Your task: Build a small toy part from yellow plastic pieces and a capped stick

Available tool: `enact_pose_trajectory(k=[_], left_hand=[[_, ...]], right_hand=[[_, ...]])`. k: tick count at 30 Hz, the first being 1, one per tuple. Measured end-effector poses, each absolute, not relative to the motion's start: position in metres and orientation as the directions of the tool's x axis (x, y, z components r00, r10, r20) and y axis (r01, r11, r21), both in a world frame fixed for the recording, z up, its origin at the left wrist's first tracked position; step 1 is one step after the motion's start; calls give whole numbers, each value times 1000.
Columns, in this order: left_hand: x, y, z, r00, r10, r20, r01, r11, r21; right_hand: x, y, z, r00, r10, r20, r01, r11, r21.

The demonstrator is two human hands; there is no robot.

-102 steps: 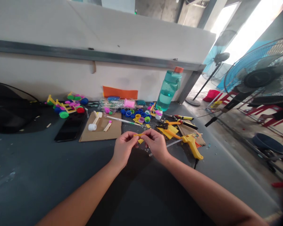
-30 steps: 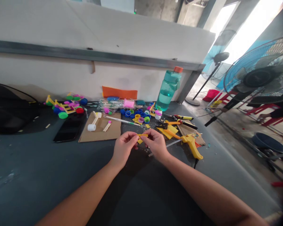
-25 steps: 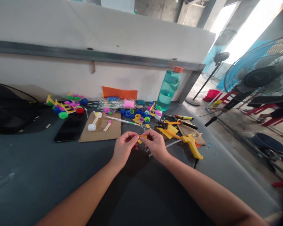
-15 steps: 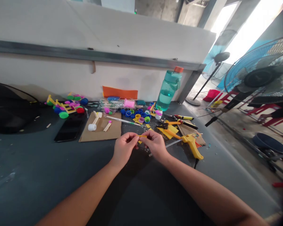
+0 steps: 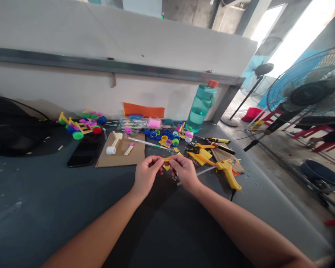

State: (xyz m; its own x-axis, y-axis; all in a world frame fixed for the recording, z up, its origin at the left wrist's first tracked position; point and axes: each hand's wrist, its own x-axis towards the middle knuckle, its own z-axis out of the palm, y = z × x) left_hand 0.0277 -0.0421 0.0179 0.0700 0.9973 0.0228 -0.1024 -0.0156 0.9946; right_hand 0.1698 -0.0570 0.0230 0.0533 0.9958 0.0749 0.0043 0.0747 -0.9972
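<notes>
Between the fingertips of both hands is a small, narrow yellow strip (image 5: 167, 159), perhaps paper or foam. My left hand (image 5: 147, 173) pinches its left end; my right hand (image 5: 185, 172) pinches the right end. Fingers cover most of the strip. Beyond the hands lie coloured bottle caps (image 5: 163, 138) in blue, yellow, green and purple. A cardboard sheet (image 5: 120, 158) to the left bears a white cap (image 5: 111, 150) and short wooden sticks (image 5: 128, 149). Close to my right hand are yellow scraps (image 5: 201, 157) and a yellow glue gun (image 5: 228, 174).
A teal water bottle (image 5: 198, 108) stands by the white partition. Pliers (image 5: 197, 148) and a cutter (image 5: 219, 140) lie at right. A phone (image 5: 82, 152), small cap-and-stick models (image 5: 85, 126) and a black bag (image 5: 13, 126) are at left. A fan (image 5: 309, 93) stands beyond the table's right edge.
The yellow strip appears slightly bent or turned between the fingers, and the fingertips have shifted a little. The whole view has moved slightly; both hands keep their pinch.
</notes>
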Motion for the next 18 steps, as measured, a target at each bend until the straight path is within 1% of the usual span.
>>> enact_pose_trajectory(k=[4,9,14,18], left_hand=[[26,-42,18,112,993,22,-76,-14,997],[26,-42,18,112,993,33,-4,-33,999],[28,-43,18,115,993,18,-33,-15,999],[28,-44,22,125,992,24,-51,-17,999]], right_hand=[[172,-57,20,44,996,80,25,79,-997],[172,-57,20,49,996,81,101,76,-992],[171,-57,20,91,991,97,151,82,-985],[171,-57,20,84,989,122,163,107,-981]])
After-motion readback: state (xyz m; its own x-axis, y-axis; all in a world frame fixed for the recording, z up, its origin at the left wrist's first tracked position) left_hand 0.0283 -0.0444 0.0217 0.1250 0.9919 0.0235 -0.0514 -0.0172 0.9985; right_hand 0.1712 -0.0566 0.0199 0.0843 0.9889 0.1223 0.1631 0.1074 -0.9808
